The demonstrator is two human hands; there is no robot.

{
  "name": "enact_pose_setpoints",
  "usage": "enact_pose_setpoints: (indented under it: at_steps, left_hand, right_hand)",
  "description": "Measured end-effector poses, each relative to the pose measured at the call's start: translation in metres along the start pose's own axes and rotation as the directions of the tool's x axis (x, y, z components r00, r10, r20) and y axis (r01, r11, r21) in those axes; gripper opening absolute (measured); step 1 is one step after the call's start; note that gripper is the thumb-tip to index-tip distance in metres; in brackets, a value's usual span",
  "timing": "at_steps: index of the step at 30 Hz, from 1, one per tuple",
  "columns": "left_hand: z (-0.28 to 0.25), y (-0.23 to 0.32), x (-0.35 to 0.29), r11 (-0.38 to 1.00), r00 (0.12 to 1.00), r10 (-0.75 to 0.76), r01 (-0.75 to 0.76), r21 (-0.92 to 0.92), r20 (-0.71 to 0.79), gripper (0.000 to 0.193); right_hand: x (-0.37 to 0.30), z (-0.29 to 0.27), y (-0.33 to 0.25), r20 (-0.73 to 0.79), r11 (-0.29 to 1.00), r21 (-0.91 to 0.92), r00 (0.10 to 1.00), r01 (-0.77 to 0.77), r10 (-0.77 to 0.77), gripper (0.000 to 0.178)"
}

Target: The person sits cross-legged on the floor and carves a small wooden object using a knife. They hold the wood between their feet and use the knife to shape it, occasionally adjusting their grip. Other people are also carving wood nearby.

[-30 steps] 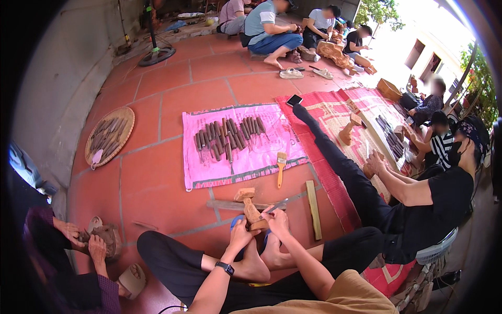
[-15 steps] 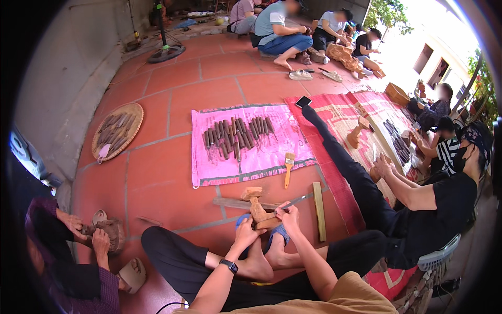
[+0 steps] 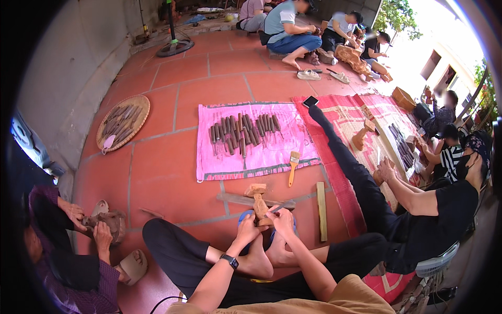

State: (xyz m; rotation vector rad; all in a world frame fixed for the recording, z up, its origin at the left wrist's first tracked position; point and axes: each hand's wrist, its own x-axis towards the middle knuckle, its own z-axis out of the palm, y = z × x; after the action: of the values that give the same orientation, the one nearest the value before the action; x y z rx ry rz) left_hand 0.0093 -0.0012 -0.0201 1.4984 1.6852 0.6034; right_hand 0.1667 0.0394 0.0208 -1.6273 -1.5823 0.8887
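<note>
Between my feet stands a carved piece of light brown wood (image 3: 260, 203) with a wide block at its far end and a narrower middle. My left hand (image 3: 248, 228) grips its near part, fingers closed round the wood. Closed on a slim dark metal tool (image 3: 278, 208), my right hand (image 3: 283, 222) sits against the carving's right side. Whether that tool is a file or a chisel I cannot tell. My fingers hide the carving's lower end. Just beyond lies a weathered wooden board (image 3: 235, 199), partly behind the carving.
Several wood-handled carving tools (image 3: 230, 136) lie on a pink sheet (image 3: 287, 118) ahead, beside a paintbrush (image 3: 293, 168). A wooden strip (image 3: 321, 212) lies right. At left is a round basket (image 3: 142, 112) of tools. Co-workers sit at both sides, one leg (image 3: 350, 162) stretched across the red mat (image 3: 334, 183).
My right hand has shifted slightly left and nearer the carving, and the tool now points more steeply, showing less of its length. The whole view has swung a little.
</note>
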Motion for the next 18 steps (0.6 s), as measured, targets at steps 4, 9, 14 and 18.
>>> enact_pose_setpoints:
  at_steps: [4,9,14,18]
  left_hand:
    - [-0.004,0.01,0.001,0.997,1.0,0.016,-0.016,-0.07,0.0,0.08]
    - [-0.01,0.009,-0.001,0.999,1.0,-0.002,0.001,-0.046,-0.022,0.077]
    - [-0.006,0.004,-0.008,0.993,0.993,0.044,-0.056,-0.109,-0.111,0.071]
    - [0.014,-0.009,-0.003,0.992,0.981,0.074,-0.092,-0.091,-0.177,0.075]
  right_hand:
    - [0.024,-0.008,0.035,-0.017,0.931,0.32,0.982,-0.174,0.19,0.006]
    - [0.012,0.009,0.018,0.023,0.988,0.15,0.999,-0.045,0.042,0.005]
    - [0.018,0.003,0.038,0.009,0.895,0.443,0.998,-0.059,0.061,0.008]
    - [0.019,-0.011,0.031,0.066,0.826,0.536,0.984,-0.173,0.163,0.01]
